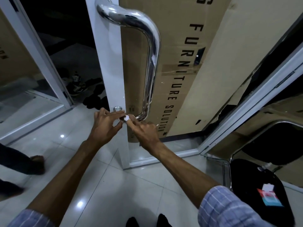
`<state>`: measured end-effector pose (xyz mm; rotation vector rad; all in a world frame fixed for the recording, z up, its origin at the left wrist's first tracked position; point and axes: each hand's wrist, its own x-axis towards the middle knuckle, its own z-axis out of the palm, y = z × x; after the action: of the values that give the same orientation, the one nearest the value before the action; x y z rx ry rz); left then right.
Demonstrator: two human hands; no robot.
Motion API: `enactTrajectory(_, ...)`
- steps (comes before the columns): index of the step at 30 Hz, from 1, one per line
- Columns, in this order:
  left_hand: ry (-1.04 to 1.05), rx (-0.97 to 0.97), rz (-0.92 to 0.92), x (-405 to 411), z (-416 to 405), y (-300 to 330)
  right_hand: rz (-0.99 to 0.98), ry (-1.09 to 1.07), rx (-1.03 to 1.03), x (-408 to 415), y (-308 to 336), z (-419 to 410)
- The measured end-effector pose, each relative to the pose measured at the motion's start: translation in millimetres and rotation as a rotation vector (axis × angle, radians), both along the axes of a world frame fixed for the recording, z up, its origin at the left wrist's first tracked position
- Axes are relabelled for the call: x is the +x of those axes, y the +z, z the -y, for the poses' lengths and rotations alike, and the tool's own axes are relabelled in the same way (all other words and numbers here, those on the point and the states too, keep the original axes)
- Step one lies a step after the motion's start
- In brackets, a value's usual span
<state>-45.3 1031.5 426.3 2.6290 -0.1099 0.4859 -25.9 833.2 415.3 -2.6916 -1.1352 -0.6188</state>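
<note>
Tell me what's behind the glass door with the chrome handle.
A cardboard box printed FURNITURE SOLUTION stands behind the glass door, a paler board beside it. They cover whatever lies farther back.

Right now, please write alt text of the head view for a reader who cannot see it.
A person's left hand and right hand meet at the lower end of a chrome door handle, the right pinching a small white piece. A printed cardboard box stands behind the glass door.

Head-worn wide-angle view, facing forward and down, near door handle (151, 63)
</note>
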Motion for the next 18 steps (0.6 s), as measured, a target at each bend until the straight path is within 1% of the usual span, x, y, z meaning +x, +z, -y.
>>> enactTrajectory(2,-0.007,0.013,0.0,1,0,3,0.024,0.062,-0.048,6,8,14)
enactTrajectory(5,-0.021,0.016,0.001,2,2,7,0.114,0.108,-0.172,20,17,29)
enactTrajectory(7,-0.03,0.017,-0.005,2,4,8,0.141,0.114,-0.181,23,14,24)
enactTrajectory(10,-0.034,0.009,-0.018,4,6,10,0.065,0.086,-0.165,16,8,9)
enactTrajectory(12,-0.043,0.011,-0.022,6,7,12,0.094,0.101,-0.156,18,10,12)
enactTrajectory(16,-0.042,0.028,-0.044,7,6,15,0.181,0.165,-0.327,34,21,37)
enactTrajectory(18,-0.04,0.027,-0.048,7,6,15,0.192,0.192,-0.362,40,22,42)
